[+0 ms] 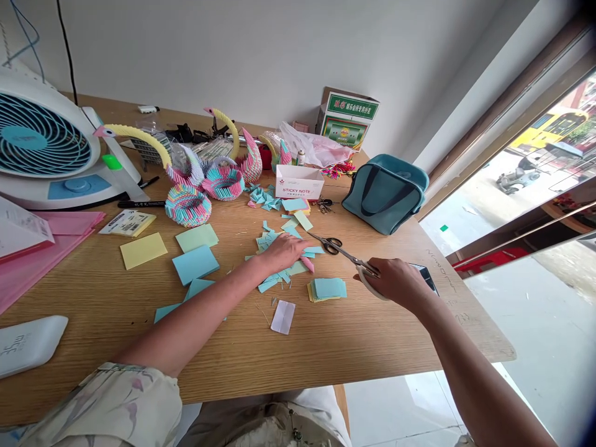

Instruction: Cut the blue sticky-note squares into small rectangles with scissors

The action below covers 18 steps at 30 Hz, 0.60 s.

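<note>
My left hand [288, 248] reaches over a loose pile of cut blue paper strips [270, 282] in the middle of the table; its fingers point right, and whether they hold a piece is too small to tell. At the right, my right hand [393, 279] is closed round the white handles of scissors [356, 259], whose blades point up and left. Those blades pass near black-handled scissors [332, 246] lying on the table. Between my hands and nearer me lie a stack of blue and yellow notes [328, 288] and a creased pale paper [283, 317].
Folded-paper swans [188, 205] and a sticky note box [299, 182] stand behind the pile. A fan [41, 143] is at the left, a teal bag [386, 194] at the right. Blue sheets [195, 264] lie beside my left forearm. The table's front edge is near my lap.
</note>
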Tool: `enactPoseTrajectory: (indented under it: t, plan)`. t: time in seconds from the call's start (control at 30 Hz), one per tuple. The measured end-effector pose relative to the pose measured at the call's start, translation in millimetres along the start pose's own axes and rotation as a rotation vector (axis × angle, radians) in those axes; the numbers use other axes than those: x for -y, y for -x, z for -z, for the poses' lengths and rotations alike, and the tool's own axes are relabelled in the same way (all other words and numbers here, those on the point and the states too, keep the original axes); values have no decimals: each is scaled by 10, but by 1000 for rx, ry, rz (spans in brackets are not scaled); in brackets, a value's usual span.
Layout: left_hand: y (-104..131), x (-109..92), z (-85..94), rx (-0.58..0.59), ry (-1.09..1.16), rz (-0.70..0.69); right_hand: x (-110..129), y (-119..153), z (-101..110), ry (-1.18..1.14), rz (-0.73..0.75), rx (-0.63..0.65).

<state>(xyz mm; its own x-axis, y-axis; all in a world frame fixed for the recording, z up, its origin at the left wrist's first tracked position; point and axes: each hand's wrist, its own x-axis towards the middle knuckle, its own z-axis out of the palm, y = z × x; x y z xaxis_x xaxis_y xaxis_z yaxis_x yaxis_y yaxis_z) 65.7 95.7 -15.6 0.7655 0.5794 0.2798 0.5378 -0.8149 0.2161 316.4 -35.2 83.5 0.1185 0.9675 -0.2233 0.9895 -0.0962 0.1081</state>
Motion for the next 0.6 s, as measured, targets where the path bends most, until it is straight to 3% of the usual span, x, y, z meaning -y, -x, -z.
enactPoseTrajectory:
  t: [0.1,0.27,0.4,0.6]
  plan:
    - [24,-66,36,-36,-25,-37,-62,17,-60,-19,-21,-2]
    - [2,-177,47,90,-15,-196,-125,25,-152,-62,-38,-45]
    - [-67,-180,26,76,37,-131,-146,55,-193,-98,-37,-60]
    - [-281,-205,122,-117,273,13,-273,150,-225,-199,-76,-140]
